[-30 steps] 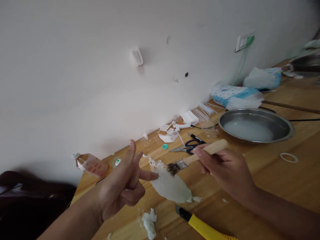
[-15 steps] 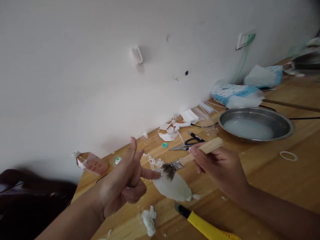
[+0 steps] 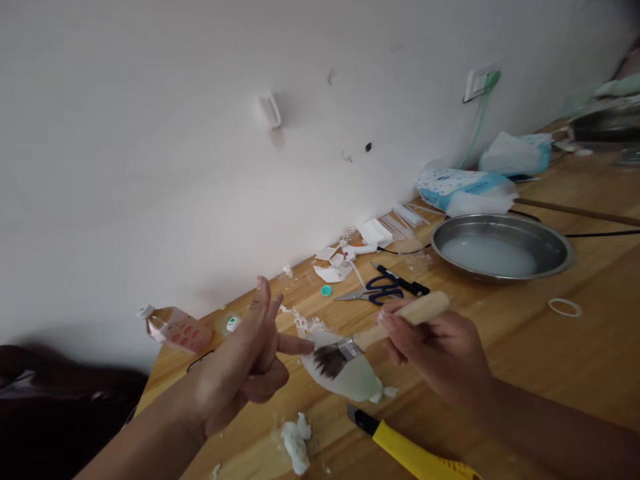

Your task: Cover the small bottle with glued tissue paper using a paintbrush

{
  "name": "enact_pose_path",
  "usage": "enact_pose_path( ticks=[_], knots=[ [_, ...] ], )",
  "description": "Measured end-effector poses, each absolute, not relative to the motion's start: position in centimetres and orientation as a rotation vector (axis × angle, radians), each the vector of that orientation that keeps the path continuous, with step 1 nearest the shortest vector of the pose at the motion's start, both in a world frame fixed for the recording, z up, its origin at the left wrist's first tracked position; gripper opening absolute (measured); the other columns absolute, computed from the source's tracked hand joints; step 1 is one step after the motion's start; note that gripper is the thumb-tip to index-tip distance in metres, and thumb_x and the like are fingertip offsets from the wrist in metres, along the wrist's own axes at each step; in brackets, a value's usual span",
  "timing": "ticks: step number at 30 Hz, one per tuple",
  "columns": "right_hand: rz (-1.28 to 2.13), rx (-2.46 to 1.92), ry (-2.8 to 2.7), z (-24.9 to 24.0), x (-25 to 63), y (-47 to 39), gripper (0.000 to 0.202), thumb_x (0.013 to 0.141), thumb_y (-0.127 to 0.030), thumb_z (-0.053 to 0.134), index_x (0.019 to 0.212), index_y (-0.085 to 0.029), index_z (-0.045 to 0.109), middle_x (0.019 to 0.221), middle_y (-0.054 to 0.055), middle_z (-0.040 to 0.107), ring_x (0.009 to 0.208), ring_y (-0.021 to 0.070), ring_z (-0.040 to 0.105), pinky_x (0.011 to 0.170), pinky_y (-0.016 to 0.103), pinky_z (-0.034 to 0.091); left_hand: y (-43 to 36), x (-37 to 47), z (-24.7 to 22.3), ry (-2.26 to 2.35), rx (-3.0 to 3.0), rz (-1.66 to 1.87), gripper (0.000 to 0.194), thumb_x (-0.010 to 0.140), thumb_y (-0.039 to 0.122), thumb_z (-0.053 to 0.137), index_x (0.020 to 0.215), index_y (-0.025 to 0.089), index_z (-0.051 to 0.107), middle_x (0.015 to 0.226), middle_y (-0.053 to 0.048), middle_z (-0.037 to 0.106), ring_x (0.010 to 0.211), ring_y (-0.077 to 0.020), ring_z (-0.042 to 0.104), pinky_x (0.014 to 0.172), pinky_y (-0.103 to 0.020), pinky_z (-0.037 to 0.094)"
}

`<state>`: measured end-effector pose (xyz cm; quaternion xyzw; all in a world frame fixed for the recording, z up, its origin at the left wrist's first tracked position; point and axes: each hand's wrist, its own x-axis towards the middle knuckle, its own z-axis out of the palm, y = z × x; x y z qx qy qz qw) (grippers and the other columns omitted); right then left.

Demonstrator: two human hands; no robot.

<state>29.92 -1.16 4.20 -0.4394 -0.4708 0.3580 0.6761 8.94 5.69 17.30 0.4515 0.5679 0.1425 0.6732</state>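
Between wad [image 3: 296, 441] and knife [image 3: 407, 451] runs a gap, blocked beyond by the pale oval [image 3: 354, 381].

My flat paintbrush [image 3: 395, 325]: pale handle, dark bristles, held tilted over my whitish oval balloon [image 3: 359, 381], lying on tabletop [image 3: 520, 353].

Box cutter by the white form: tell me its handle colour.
The cutter's handle is yellow, clearest in the head view.

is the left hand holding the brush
No, the brush is in the right hand, while the left hand has a fingertip at the white oval's end.
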Motion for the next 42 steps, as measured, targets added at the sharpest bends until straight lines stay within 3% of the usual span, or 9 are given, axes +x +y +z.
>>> enact_pose_path(
  ticks=[3, 8, 10, 16, 22, 26, 30, 36, 42],
  knots=[
    [0.740, -1.107, -1.021, 3.0, 30.3, -0.1, 0.014, 0.083, -0.036, 0.068, 0.082, -0.022, 0.067, 0.052, -0.004, 0.055, 0.044, 0.0129, 0.050, 0.042, 0.023, 0.042, 5.7, 8.9, 17.1, 1.321, 1.067, 0.311, 0.097, 0.076, 0.086, 0.027, 0.155, 0.031, 0.011, 0.102, -0.020, 0.071, 0.037, -0.0020, 0.017, 0.045, -0.026, 0.005],
    [0.785, -1.209, -1.093, 1.2, 31.4, 0.6, 0.029, 0.083, -0.039, 0.068, 0.062, -0.021, 0.060, 0.052, -0.001, 0.054, 0.048, 0.0146, 0.052, 0.047, 0.026, 0.044, 6.1, 8.5, 16.5, 1.279, 1.104, 0.340, 0.095, 0.078, 0.085, 0.026, 0.154, 0.029, 0.015, 0.098, -0.021, 0.071, 0.038, -0.0016, 0.018, 0.045, -0.024, 0.007],
    [0.788, -1.241, -1.084, 1.2, 31.9, 0.9, 0.027, 0.083, -0.041, 0.068, 0.067, -0.020, 0.064, 0.053, 0.000, 0.056, 0.048, 0.0147, 0.053, 0.046, 0.025, 0.044, 6.4, 8.1, 16.2, 1.238, 1.048, 0.360, 0.092, 0.080, 0.082, 0.028, 0.153, 0.028, 0.017, 0.096, -0.020, 0.071, 0.037, -0.0016, 0.019, 0.043, -0.023, 0.006],
    [0.558, -1.223, -0.891, 5.9, 33.6, 0.8, 0.028, 0.084, -0.044, 0.068, 0.079, -0.017, 0.065, 0.053, -0.001, 0.057, 0.043, 0.0111, 0.051, 0.039, 0.021, 0.043, 7.0, 4.4, 15.8, 1.065, 0.781, 0.497, 0.071, 0.089, 0.069, 0.033, 0.144, 0.023, 0.026, 0.092, -0.016, 0.072, 0.034, -0.0011, 0.016, 0.037, -0.018, 0.008],
    [0.242, -1.224, -1.050, 10.1, 31.9, -2.5, 0.011, 0.088, -0.036, 0.063, 0.079, -0.031, 0.067, 0.054, -0.004, 0.059, 0.043, 0.0103, 0.054, 0.041, 0.019, 0.046, 3.5, -0.7, 13.6, 0.976, 0.565, 0.745, 0.048, 0.094, 0.059, 0.032, 0.127, 0.028, 0.045, 0.093, -0.011, 0.074, 0.035, -0.0014, 0.009, 0.035, -0.018, 0.011],
    [0.427, -1.092, -1.272, 9.7, 28.7, -2.5, 0.006, 0.085, -0.033, 0.066, 0.088, -0.036, 0.070, 0.055, -0.005, 0.063, 0.041, 0.0115, 0.056, 0.038, 0.020, 0.046, 0.7, -1.2, 11.3, 0.982, 0.494, 0.887, 0.049, 0.096, 0.057, 0.023, 0.119, 0.026, 0.053, 0.100, -0.014, 0.074, 0.031, -0.0031, 0.025, 0.037, -0.021, 0.015],
    [0.789, -0.972, -1.419, 7.9, 25.0, -1.0, 0.006, 0.086, -0.026, 0.065, 0.086, -0.030, 0.069, 0.063, -0.005, 0.065, 0.049, 0.0125, 0.060, 0.045, 0.021, 0.049, -0.4, 0.0, 9.0, 0.872, 0.455, 0.978, 0.046, 0.097, 0.053, 0.030, 0.127, 0.025, 0.053, 0.111, -0.016, 0.072, 0.032, -0.0048, 0.040, 0.037, -0.020, 0.021],
    [0.613, -1.021, -1.484, 7.0, 23.3, 0.4, 0.005, 0.086, -0.024, 0.065, 0.083, -0.024, 0.069, 0.063, -0.004, 0.067, 0.051, 0.0096, 0.061, 0.049, 0.018, 0.048, -0.5, 0.0, 6.7, 0.730, 0.353, 1.033, 0.053, 0.098, 0.054, 0.022, 0.129, 0.023, 0.051, 0.109, -0.017, 0.073, 0.032, -0.0018, 0.021, 0.036, -0.019, 0.021],
    [0.271, -1.106, -1.517, 5.4, 25.2, 2.8, 0.007, 0.087, -0.024, 0.064, 0.085, -0.022, 0.070, 0.068, -0.002, 0.070, 0.056, 0.0105, 0.064, 0.054, 0.019, 0.049, 0.0, -1.5, 5.1, 0.528, 0.505, 1.073, 0.050, 0.097, 0.052, 0.035, 0.126, 0.018, 0.057, 0.112, -0.020, 0.073, 0.033, -0.0022, 0.012, 0.034, -0.019, 0.020]
  ],
)
